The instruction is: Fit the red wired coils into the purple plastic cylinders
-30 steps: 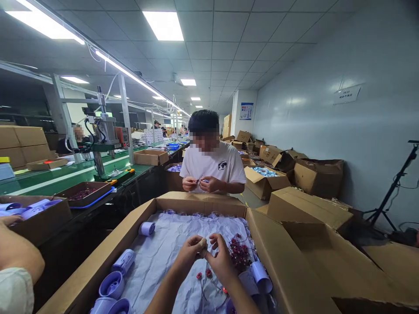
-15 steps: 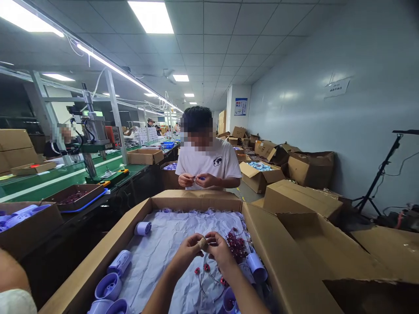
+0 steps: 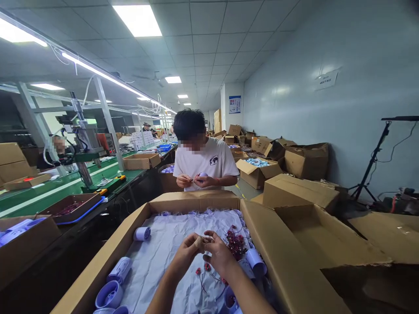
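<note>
Above the white sheet (image 3: 157,253) in a large carton, my left hand (image 3: 186,251) pinches a small tan piece (image 3: 199,242) whose kind I cannot tell. My right hand (image 3: 218,255) meets it from the right, thumb and forefinger closed around something small and dark that is mostly hidden. Below my hands lie a few loose red parts with thin wires (image 3: 207,267). A heap of similar red wired parts (image 3: 236,244) sits just beyond my right hand. Close to my right forearm are a lavender plastic cylinder (image 3: 256,263) and a lavender cup-like housing (image 3: 230,298).
Lavender housings (image 3: 109,294) line the carton's left side. Its cardboard wall (image 3: 196,200) separates me from a co-worker (image 3: 206,161) handling a lavender part. Left stands a green workbench (image 3: 131,174) with a press (image 3: 85,148); open cartons (image 3: 314,235) are at right.
My fingers have shifted around the tan piece, which now sits more within my left fingers. The right fingers have spread somewhat. The view has turned slightly right.
</note>
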{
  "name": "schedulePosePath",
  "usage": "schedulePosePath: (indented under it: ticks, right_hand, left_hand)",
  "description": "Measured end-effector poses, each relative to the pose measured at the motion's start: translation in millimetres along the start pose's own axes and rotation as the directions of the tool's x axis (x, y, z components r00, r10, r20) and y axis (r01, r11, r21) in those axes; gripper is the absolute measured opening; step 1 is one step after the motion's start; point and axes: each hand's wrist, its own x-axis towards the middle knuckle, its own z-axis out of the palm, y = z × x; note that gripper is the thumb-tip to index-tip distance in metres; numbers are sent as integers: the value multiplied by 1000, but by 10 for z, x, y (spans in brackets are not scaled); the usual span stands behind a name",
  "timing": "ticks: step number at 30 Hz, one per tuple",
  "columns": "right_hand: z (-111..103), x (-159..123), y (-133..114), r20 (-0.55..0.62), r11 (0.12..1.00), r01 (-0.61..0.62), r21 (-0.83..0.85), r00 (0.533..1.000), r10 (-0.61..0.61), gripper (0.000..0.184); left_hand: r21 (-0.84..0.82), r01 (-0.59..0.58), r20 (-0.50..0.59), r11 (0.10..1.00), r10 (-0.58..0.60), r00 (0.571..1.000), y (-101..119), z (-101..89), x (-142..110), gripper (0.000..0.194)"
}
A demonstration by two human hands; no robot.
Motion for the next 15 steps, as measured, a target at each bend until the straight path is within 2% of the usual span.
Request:
schedulePosePath:
  ticks: [5, 6, 8, 9, 11, 15]
  right_hand:
    - [-1, 1, 6, -41, 991, -120, 60, 992, 123, 44]
    - [-4, 9, 8, -50, 993, -115, 35, 992, 117, 42]
    - [-22, 45, 17, -88, 980, -57, -189, 995, 40, 34]
    - [-39, 73, 24, -115, 937, -28, -349, 993, -13, 29]
    - [-89, 137, 45, -159, 779, -11, -627, 981, -114, 22]
    - [-213, 212, 129, -153, 501, -32, -865, 967, -202, 11]
  left_hand:
    - [136, -117, -59, 984, 126, 990, -48, -36, 3, 36]
    - [166, -130, -67, 977, 142, 988, -55, -48, 6, 36]
    - [199, -135, -87, 971, 155, 984, -57, -71, 16, 36]
    - [204, -130, -106, 970, 154, 982, -53, -85, 24, 37]
    - [216, -106, -164, 971, 143, 976, -38, -122, 49, 38]
    - [370, 31, -366, 929, 115, 924, -8, -288, 130, 46]
